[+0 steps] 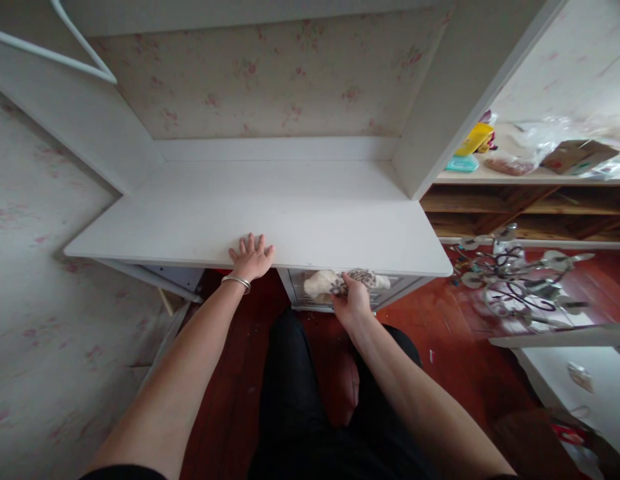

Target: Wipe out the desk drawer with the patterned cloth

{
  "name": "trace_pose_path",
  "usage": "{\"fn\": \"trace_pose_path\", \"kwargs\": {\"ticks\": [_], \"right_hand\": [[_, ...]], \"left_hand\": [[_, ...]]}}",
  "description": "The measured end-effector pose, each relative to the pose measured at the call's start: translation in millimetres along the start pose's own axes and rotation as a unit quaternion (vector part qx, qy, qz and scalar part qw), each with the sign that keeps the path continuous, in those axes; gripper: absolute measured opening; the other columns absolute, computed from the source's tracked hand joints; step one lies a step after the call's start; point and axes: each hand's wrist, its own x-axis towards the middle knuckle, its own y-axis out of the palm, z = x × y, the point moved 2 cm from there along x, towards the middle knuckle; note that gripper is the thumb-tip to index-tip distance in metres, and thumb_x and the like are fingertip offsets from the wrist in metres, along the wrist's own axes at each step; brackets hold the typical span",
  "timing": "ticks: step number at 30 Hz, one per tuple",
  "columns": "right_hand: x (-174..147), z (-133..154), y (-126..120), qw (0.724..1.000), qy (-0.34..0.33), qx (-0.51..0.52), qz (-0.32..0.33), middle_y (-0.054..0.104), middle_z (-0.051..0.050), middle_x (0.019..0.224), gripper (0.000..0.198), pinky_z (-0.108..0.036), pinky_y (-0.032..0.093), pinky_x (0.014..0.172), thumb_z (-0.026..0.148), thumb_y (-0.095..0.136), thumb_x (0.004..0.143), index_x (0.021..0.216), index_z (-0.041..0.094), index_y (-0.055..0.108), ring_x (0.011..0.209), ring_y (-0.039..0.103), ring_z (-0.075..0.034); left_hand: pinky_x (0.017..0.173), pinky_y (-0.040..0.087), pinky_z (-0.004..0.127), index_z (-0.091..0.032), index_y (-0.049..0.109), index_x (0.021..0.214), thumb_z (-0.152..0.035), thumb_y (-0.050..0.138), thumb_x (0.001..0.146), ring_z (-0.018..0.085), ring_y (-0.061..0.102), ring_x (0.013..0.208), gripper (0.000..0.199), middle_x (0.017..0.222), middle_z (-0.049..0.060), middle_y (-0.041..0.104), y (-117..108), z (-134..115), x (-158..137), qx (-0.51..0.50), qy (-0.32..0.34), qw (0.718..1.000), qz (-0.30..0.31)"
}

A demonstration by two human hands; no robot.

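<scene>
The counter (310, 213) is matt, smooth white-painted wood; the cloth (340, 280) looks soft and patterned; the floor (440, 333) is glossy red wood.

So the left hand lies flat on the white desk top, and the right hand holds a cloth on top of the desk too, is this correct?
Not quite. The left hand does lie flat on the white desk top, but the right hand holds the cloth below the top's front edge, at the open drawer, not on top. The head view shows this.

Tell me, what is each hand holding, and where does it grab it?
The right hand grips a patterned cloth by its near edge, at the open drawer. The left hand holds nothing; it lies flat on the white desk top.
</scene>
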Motion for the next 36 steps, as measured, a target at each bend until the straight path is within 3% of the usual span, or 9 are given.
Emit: {"fn": "trace_pose_path", "kwargs": {"ticks": [6,9,12,17,22,25,30,36], "right_hand": [[13.7,-88.3,34.5,0.994,0.088,-0.012,0.066,0.073,-0.001,0.080,0.011,-0.024,0.058,0.064,0.009,0.057,0.084,0.089,0.017,0.061,0.072,0.070,-0.014],[33.5,-109.4,29.6,0.993,0.106,-0.023,0.046,0.072,0.000,0.075,0.013,-0.025,0.057,0.064,0.007,0.054,0.084,0.088,0.018,0.060,0.068,0.069,-0.014],[53.5,-110.8,12.2,0.993,0.117,-0.030,0.013,0.070,0.000,0.069,0.014,-0.025,0.057,0.064,0.009,0.049,0.087,0.088,0.018,0.060,0.068,0.069,-0.014],[81.5,-75.6,-32.4,0.993,0.098,-0.038,-0.059,0.067,0.002,0.064,0.020,-0.025,0.056,0.063,0.009,0.043,0.090,0.088,0.019,0.061,0.060,0.066,-0.013],[99.2,-3.0,-77.2,0.990,0.052,-0.038,-0.124,0.064,0.007,0.062,0.026,-0.024,0.054,0.058,0.006,0.040,0.089,0.093,0.021,0.061,0.047,0.058,-0.011],[99.4,43.9,-91.3,0.989,0.030,-0.032,-0.140,0.064,0.006,0.063,0.028,-0.024,0.054,0.057,0.006,0.038,0.090,0.096,0.020,0.061,0.046,0.056,-0.010],[74.9,94.8,-89.9,0.992,-0.010,-0.017,-0.126,0.069,0.003,0.076,0.024,-0.024,0.057,0.062,0.009,0.042,0.092,0.099,0.019,0.062,0.057,0.063,-0.010],[30.9,98.9,-65.0,0.999,-0.040,0.006,-0.036,0.071,0.000,0.086,0.025,-0.026,0.060,0.070,0.006,0.042,0.091,0.099,0.018,0.062,0.072,0.068,-0.012]], "left_hand": [[0.110,0.011,0.070,-0.024,0.021,0.154,-0.064,0.005,0.090,0.039,0.008,0.147,0.077,0.162,0.011,0.010,2.7,1.5,1.6,0.002,0.001,1.000,-0.015],[0.110,0.012,0.069,-0.025,0.020,0.154,-0.064,0.005,0.090,0.038,0.009,0.147,0.077,0.163,0.010,0.009,3.0,2.1,2.7,0.005,0.001,1.000,-0.014],[0.111,0.014,0.069,-0.026,0.020,0.154,-0.064,0.005,0.090,0.038,0.011,0.147,0.076,0.163,0.010,0.009,2.4,2.6,3.6,0.011,-0.002,1.000,-0.010],[0.111,0.012,0.069,-0.026,0.019,0.155,-0.065,0.003,0.090,0.038,0.009,0.147,0.077,0.163,0.010,0.008,2.0,3.3,4.1,0.005,-0.001,1.000,-0.005],[0.111,0.011,0.069,-0.026,0.019,0.155,-0.066,0.002,0.090,0.038,0.008,0.147,0.078,0.163,0.010,0.007,2.9,3.7,4.1,0.001,-0.001,1.000,-0.005],[0.111,0.013,0.069,-0.025,0.020,0.155,-0.065,0.003,0.090,0.038,0.010,0.147,0.077,0.163,0.010,0.008,3.4,3.4,3.6,0.006,-0.001,1.000,-0.009],[0.110,0.014,0.070,-0.025,0.022,0.154,-0.063,0.004,0.091,0.039,0.012,0.147,0.076,0.162,0.011,0.012,4.6,3.2,1.8,0.008,0.003,1.000,-0.025],[0.110,0.014,0.069,-0.025,0.022,0.154,-0.061,0.004,0.091,0.039,0.013,0.146,0.075,0.162,0.011,0.013,4.6,1.9,-0.6,0.013,0.008,0.999,-0.034]]}}
